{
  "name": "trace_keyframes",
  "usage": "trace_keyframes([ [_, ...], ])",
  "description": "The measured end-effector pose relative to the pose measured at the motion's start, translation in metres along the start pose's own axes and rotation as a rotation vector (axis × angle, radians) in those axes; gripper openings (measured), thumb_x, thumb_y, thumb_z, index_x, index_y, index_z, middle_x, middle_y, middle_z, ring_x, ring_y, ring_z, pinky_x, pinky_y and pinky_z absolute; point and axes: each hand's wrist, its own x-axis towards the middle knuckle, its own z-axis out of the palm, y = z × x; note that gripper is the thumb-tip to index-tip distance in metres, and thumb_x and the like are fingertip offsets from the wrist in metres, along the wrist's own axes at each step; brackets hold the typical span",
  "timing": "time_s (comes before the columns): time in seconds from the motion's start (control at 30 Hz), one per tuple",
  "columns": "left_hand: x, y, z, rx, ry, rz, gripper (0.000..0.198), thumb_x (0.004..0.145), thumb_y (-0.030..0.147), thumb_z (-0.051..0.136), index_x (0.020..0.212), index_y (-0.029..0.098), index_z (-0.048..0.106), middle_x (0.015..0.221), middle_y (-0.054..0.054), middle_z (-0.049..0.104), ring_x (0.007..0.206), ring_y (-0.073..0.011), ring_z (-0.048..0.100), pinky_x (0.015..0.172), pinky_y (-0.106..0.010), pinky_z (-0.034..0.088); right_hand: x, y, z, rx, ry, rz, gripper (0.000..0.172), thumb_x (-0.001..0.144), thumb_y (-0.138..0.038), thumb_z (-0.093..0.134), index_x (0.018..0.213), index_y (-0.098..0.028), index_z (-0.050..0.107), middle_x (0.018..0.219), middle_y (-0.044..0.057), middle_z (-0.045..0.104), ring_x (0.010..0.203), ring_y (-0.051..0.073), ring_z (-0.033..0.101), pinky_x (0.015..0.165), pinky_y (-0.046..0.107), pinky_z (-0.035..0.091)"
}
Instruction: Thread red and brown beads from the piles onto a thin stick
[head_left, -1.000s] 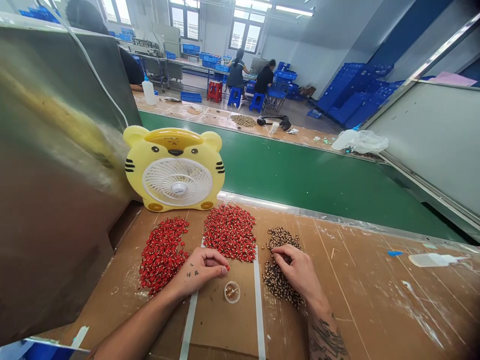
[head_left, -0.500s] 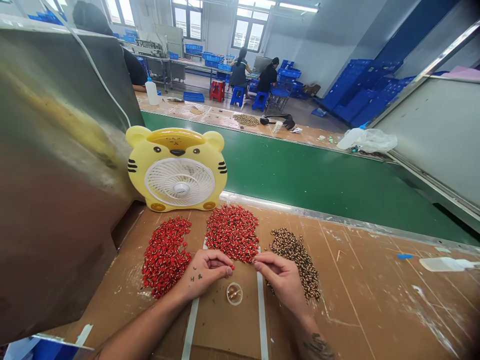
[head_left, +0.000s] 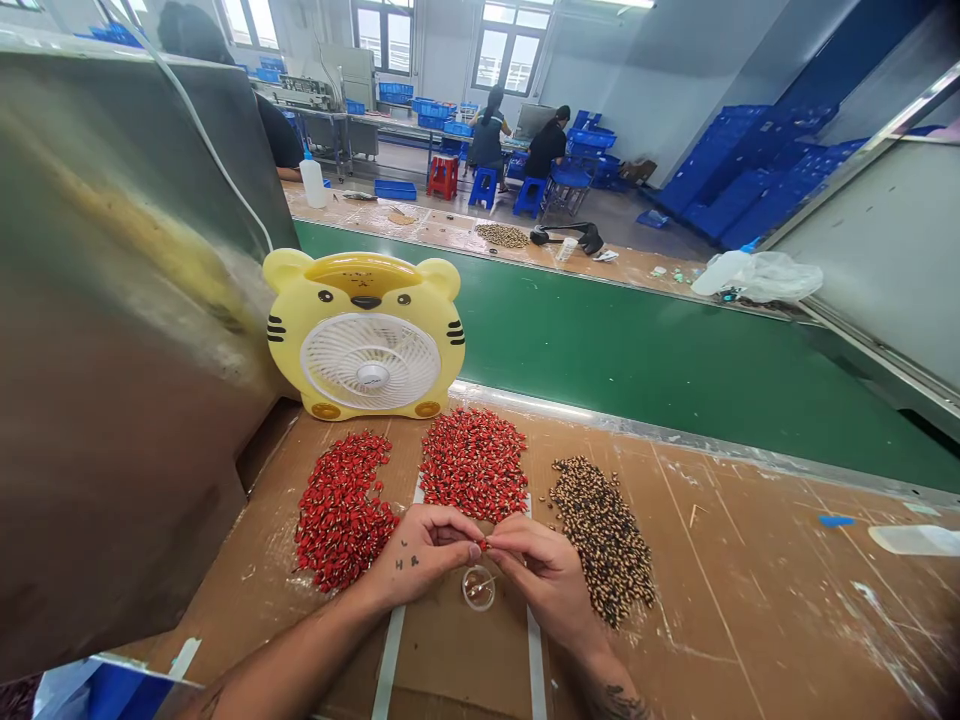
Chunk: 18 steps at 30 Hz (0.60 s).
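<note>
My left hand (head_left: 424, 560) pinches a small red piece (head_left: 484, 546) between thumb and fingers. Against that piece press the closed fingertips of my right hand (head_left: 551, 580); whatever they grip is too small to make out. Just below the fingertips stands a small clear round cup (head_left: 480, 608) with a thin stick leaning in it. One pile of red pieces (head_left: 337, 520) lies beside my left hand, and another red pile (head_left: 474, 460) lies beyond both hands. To the right of my right hand spreads a pile of small black and gold pieces (head_left: 604, 540).
A yellow animal-faced fan (head_left: 364, 290) stands behind the piles, beside a large metal housing (head_left: 127, 330) on the left. A green belt (head_left: 600, 345) runs across beyond the cardboard-covered bench (head_left: 750, 580). A clear bottle (head_left: 911, 540) lies far right. Other people sit in the background.
My hands have come together: the right moved inward and down until its fingertips met the red piece in my left. The view has shifted slightly.
</note>
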Motion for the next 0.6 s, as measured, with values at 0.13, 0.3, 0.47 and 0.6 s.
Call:
trace_keyframes([
  [0.13,-0.0001,0.0014,0.0002,0.025,0.008,-0.021,0.009,0.069,0.018,0.078,0.077,0.013,0.078,0.074,-0.004,0.076,0.066,-0.0131,0.067,0.066,-0.021,0.050,-0.0013,-0.0003,-0.0006,-0.013,-0.031,-0.042,0.018,0.089,-0.016,0.067,0.099,-0.027,0.076,0.086,0.004,0.072,0.078,0.017,0.067,0.070,0.028,0.054],
  [0.3,0.0008,-0.0002,-0.0009,0.063,0.012,0.011,0.010,0.071,0.019,0.076,0.079,0.014,0.079,0.078,-0.005,0.077,0.071,-0.0153,0.069,0.070,-0.023,0.052,0.0002,-0.0032,-0.0008,-0.037,-0.032,-0.029,0.017,0.089,-0.016,0.066,0.099,-0.026,0.077,0.087,0.004,0.073,0.079,0.017,0.068,0.071,0.027,0.054],
  [0.47,0.0001,-0.0013,-0.0018,0.181,0.049,0.085,0.010,0.072,0.019,0.074,0.080,0.013,0.077,0.080,-0.007,0.077,0.075,-0.0180,0.070,0.073,-0.026,0.054,0.0007,-0.0039,0.0015,-0.056,0.003,0.062,0.011,0.088,-0.021,0.068,0.091,-0.024,0.078,0.082,0.004,0.075,0.074,0.017,0.069,0.070,0.026,0.055],
  [0.6,-0.0008,-0.0031,-0.0025,0.286,0.079,0.151,0.008,0.074,0.019,0.072,0.079,0.014,0.076,0.080,-0.008,0.077,0.075,-0.0184,0.070,0.073,-0.026,0.054,-0.0001,-0.0029,0.0023,-0.092,0.027,0.113,0.012,0.089,-0.027,0.067,0.088,-0.022,0.078,0.081,0.005,0.075,0.073,0.018,0.070,0.069,0.027,0.055],
])
